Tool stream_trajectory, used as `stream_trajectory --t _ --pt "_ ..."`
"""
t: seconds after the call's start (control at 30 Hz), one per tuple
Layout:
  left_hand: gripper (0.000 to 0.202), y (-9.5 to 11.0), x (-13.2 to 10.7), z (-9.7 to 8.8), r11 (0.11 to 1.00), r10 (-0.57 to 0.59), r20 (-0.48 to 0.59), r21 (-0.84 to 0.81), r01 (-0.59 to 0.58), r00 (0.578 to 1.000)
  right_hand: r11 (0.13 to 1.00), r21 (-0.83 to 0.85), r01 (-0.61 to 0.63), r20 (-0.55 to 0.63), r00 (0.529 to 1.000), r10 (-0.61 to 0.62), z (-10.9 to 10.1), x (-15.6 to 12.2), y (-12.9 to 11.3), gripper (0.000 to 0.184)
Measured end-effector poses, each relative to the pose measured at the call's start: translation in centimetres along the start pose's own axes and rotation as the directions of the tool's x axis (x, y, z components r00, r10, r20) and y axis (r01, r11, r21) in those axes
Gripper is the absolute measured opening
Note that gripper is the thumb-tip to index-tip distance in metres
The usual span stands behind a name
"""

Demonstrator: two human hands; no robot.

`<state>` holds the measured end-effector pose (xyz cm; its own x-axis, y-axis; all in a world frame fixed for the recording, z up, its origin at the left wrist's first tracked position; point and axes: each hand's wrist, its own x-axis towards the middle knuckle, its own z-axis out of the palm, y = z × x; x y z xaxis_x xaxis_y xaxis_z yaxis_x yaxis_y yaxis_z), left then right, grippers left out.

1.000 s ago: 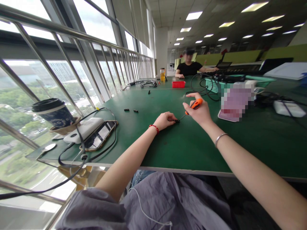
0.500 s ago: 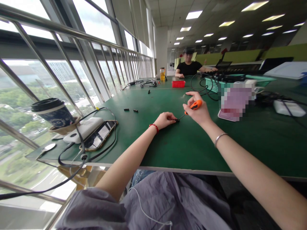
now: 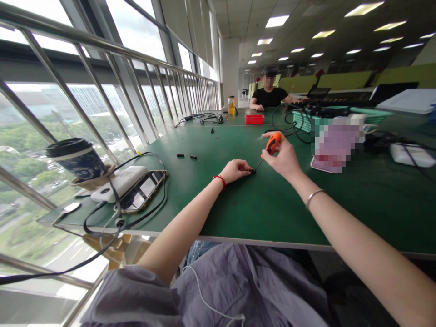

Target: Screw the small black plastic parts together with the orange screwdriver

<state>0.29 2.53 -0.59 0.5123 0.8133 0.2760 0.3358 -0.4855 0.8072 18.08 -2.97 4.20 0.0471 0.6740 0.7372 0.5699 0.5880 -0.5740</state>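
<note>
My left hand (image 3: pixel 235 171) rests on the green table, its fingers pinching a small black part (image 3: pixel 252 171) against the surface. What kind of part it is, I cannot make out. An orange and black screwdriver (image 3: pixel 273 142) is gripped in my right hand (image 3: pixel 281 153). Its shaft slants down to the left, and the tip meets the black part beside my left fingertips. Two similar small black pieces (image 3: pixel 193 157) lie to the left, beyond my left hand, and another dark little piece (image 3: pixel 212 130) sits farther back.
At left are a paper cup (image 3: pixel 76 159), a white power bank (image 3: pixel 119 184), a phone (image 3: pixel 145 190) and looping cables. A red tray (image 3: pixel 254 119), a jar (image 3: pixel 231 105) and a green basket (image 3: pixel 302 121) stand farther off. A pinkish phone (image 3: pixel 335 145) lies right. A person (image 3: pixel 269 96) sits opposite.
My right hand has tilted the screwdriver more upright, its handle rising and shifting left while the tip stays at the black part. My left hand holds its place.
</note>
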Motion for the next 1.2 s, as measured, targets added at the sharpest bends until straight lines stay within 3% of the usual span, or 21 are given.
stream_trajectory --t 0.23,0.33,0.53,0.77,0.93,1.03,1.2 --pt "0.006 0.02 0.01 -0.06 1.0 0.002 0.007 0.015 -0.002 1.0 0.99 -0.068 -0.123 -0.029 0.992 0.121 -0.29 0.21 -0.25 0.025" --pt "0.006 0.06 0.0 -0.02 1.0 -0.002 0.004 0.017 0.002 1.0 0.996 -0.036 -0.077 -0.028 0.997 0.076 -0.24 0.23 -0.22 0.023" --pt "0.006 0.12 -0.09 -0.02 1.0 -0.004 -0.003 0.016 0.005 1.0 0.999 -0.02 -0.026 -0.062 0.998 0.025 -0.18 -0.03 -0.24 0.042" --pt "0.007 0.03 -0.08 -0.06 1.0 0.017 -0.006 0.022 -0.017 1.0 0.993 -0.099 -0.058 -0.056 0.997 0.053 -0.32 0.09 -0.43 0.02" --pt "0.006 0.05 -0.08 0.0 1.0 0.006 -0.002 -0.007 -0.006 1.0 1.0 -0.019 0.006 -0.075 0.997 -0.007 -0.1 0.01 -0.29 0.034" --pt "0.006 0.2 -0.1 -0.01 1.0 -0.009 -0.003 -0.008 0.009 1.0 1.0 -0.009 -0.017 -0.106 0.994 0.016 -0.04 0.04 -0.25 0.041" --pt "0.005 0.37 -0.16 -0.07 1.0 -0.008 -0.003 -0.001 0.008 1.0 0.992 -0.107 -0.072 -0.121 0.991 0.059 -0.23 0.14 -0.44 0.025"
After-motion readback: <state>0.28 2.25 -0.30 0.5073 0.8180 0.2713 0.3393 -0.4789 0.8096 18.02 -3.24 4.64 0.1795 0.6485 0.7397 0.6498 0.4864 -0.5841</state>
